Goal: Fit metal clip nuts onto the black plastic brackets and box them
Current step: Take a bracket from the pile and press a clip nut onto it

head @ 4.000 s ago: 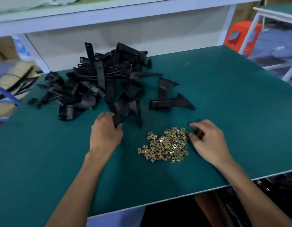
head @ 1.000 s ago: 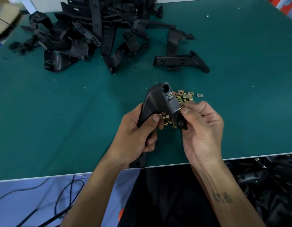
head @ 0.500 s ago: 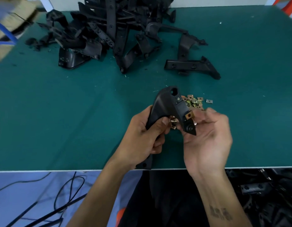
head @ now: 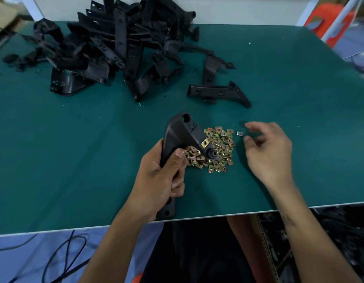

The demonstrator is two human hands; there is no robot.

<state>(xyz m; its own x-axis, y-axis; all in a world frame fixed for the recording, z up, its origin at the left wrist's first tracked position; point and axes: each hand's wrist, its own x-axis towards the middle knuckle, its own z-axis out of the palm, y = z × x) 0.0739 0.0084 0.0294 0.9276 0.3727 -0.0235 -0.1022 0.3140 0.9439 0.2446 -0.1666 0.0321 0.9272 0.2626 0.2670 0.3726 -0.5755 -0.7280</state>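
Over the near edge of the green worktop (head: 54,160), the left hand (head: 156,176) grips a black bracket (head: 177,135) by its long arm, fingers and thumb wrapped round it, the angled head raised above the heap of clip nuts (head: 216,150). One brass-coloured nut (head: 205,143) seems already seated on the head. The right hand (head: 267,152) holds nothing, fingers loosely spread beside a lone silvery nut (head: 240,133) lying just apart from the heap. More brackets lie in a pile (head: 115,48) at the far side. The bracket looks stiff and light, best held by the arm as now. The nuts are small, thin and likely springy, with edges that may slip; each probably wants a fingertip pinch by its flat sides. No box is in view.
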